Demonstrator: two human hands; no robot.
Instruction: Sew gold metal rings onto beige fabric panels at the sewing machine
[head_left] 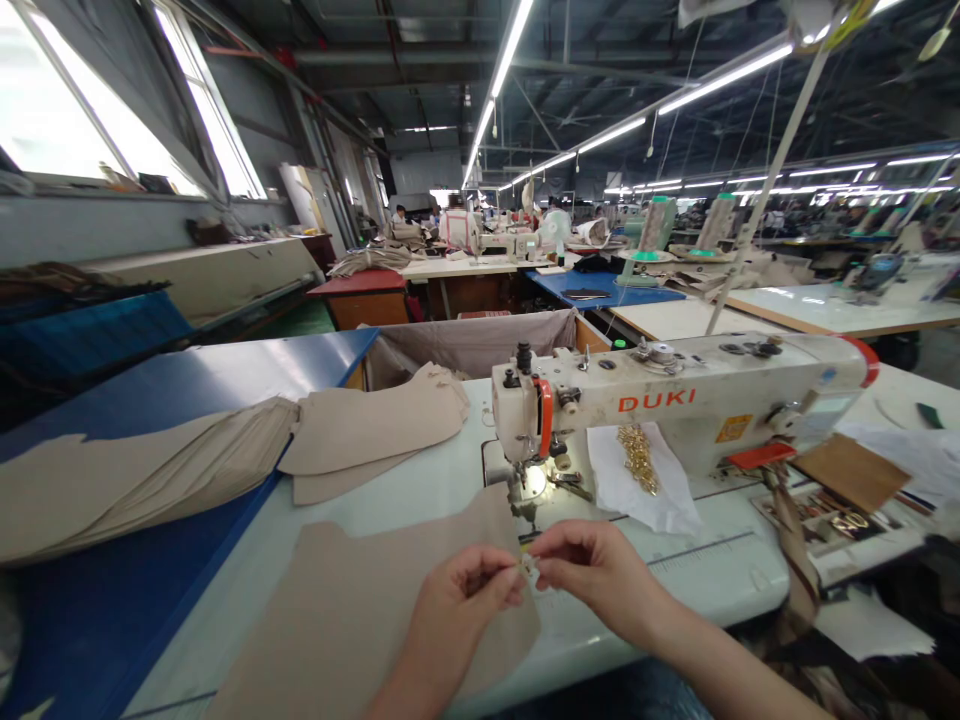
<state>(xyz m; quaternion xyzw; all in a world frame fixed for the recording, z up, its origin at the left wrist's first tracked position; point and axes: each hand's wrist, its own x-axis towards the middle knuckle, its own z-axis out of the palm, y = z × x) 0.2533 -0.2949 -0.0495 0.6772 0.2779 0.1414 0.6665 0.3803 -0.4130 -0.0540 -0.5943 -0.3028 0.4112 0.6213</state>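
My left hand and my right hand meet in front of the sewing machine. The fingertips of both pinch a tiny shiny piece, partly gold-coloured; it is too small to name. Under my left hand lies a flat beige fabric panel, its upper right corner close to the presser foot. Just beyond my right hand, a heap of small gold-coloured metal pieces rests on white paper against the machine's body.
Stacked beige panels spread over the blue table at left, with more panels behind the work. On the right stand a tool tray and a brown flat piece. A slanted pole rises behind the machine.
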